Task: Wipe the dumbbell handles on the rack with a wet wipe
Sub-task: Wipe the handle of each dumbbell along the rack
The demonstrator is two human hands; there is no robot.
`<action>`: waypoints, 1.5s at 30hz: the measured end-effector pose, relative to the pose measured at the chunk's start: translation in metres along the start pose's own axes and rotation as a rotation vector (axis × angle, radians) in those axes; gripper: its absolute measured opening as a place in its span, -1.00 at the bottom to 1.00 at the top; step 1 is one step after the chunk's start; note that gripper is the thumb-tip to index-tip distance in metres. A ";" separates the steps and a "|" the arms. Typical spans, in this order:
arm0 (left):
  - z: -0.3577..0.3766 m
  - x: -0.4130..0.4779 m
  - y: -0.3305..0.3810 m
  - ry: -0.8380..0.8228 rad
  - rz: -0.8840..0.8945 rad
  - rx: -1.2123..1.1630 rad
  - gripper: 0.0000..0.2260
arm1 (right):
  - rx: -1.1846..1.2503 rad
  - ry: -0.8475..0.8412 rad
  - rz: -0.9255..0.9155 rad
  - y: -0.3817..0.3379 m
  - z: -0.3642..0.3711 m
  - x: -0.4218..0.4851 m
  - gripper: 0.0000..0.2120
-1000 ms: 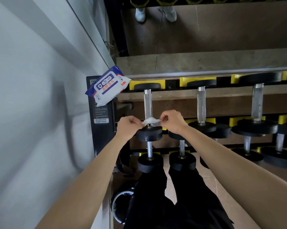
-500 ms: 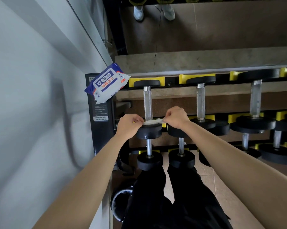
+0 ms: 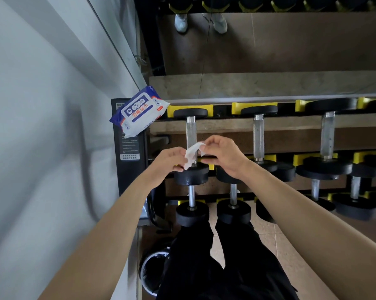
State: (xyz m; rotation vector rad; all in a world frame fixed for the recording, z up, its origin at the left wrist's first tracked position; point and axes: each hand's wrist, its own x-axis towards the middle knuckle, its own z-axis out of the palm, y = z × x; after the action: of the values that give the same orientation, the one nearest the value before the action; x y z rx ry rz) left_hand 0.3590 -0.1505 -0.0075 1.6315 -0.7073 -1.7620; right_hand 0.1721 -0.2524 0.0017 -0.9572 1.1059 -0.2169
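The thin white wet wipe lies slanted across the near end of the knurled steel handle of the leftmost dumbbell on the upper tier of the black and yellow rack. My left hand pinches its lower end between thumb and fingers, just above the black round head at the near end of that dumbbell. My right hand pinches the upper end in its fingertips, a little farther up the bar.

Half a second ago the wipe was pulled flat and level between both hands, low against that head. Now its right end has risen and the cloth hangs looser and crumpled. I judge I am resetting it to wrap the bar, so the wiping of this first handle has barely started. Whether the wipe passes behind the bar I cannot tell.

The far stretch of the handle is bare, so I have open room to slide away from me. To the right, the next steel handle stands well apart from my right hand. To the left, a blue and white pack of wipes sits on the rack's end post, near a grey wall that crowds my left elbow. The lower-tier dumbbells lie beneath my wrists.
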 end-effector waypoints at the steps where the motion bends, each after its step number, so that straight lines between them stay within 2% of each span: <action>1: 0.004 0.000 0.003 0.013 0.032 -0.031 -0.88 | 0.072 -0.058 0.031 -0.001 0.001 -0.002 -0.90; 4: 0.018 0.003 0.008 0.142 0.081 -0.165 -0.81 | 0.211 -0.193 0.111 0.002 -0.001 -0.005 -0.90; 6: 0.025 0.004 0.010 0.204 0.097 -0.260 -0.80 | 0.263 -0.186 0.109 0.006 -0.002 -0.006 -0.89; 9: 0.032 0.007 0.011 0.246 0.086 -0.322 -0.81 | 0.196 -0.025 0.041 0.010 -0.001 -0.004 -0.86; 15: 0.032 0.021 0.012 0.404 0.033 -0.225 -0.88 | 0.173 0.229 0.030 0.008 -0.014 0.012 -0.87; 18: 0.026 0.031 0.014 0.396 0.031 -0.222 -0.89 | 0.161 0.398 0.007 0.003 -0.023 0.027 -0.88; 21: 0.014 0.043 0.015 0.540 -0.002 -0.319 -0.86 | 0.030 0.565 -0.010 -0.001 -0.031 0.041 -0.88; 24: -0.001 0.065 0.010 0.562 -0.098 -0.399 -0.86 | -0.075 0.533 -0.022 -0.003 -0.026 0.054 -0.81; 27: -0.008 0.088 0.013 0.457 -0.181 -0.404 -0.85 | -0.021 0.446 0.033 -0.004 -0.014 0.074 -0.81; 31: -0.012 0.100 0.026 0.234 -0.251 -0.436 -0.85 | 0.135 0.309 0.102 -0.002 0.003 0.097 -0.83; 33: -0.016 0.102 0.025 0.194 -0.248 -0.483 -0.86 | 0.183 0.244 0.110 -0.004 0.008 0.099 -0.86; 36: -0.022 0.100 0.016 0.287 -0.190 -0.540 -0.88 | 0.234 0.240 0.114 -0.008 0.010 0.098 -0.84; 40: -0.018 0.091 0.010 0.492 -0.044 -0.595 -0.92 | 0.317 0.365 0.136 -0.012 0.017 0.099 -0.83; 43: -0.007 0.092 0.012 0.641 0.024 -0.638 -0.97 | 0.504 0.456 0.288 -0.019 0.025 0.106 -0.88; 45: 0.004 0.095 0.014 0.645 0.028 -0.667 -0.96 | 0.606 0.460 0.374 -0.025 0.022 0.104 -0.88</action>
State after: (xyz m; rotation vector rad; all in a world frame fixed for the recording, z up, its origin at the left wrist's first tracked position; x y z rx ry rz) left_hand 0.3532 -0.2310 -0.0592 1.5397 0.1510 -1.1423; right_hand 0.2475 -0.3165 -0.0457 -0.1485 1.4981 -0.4482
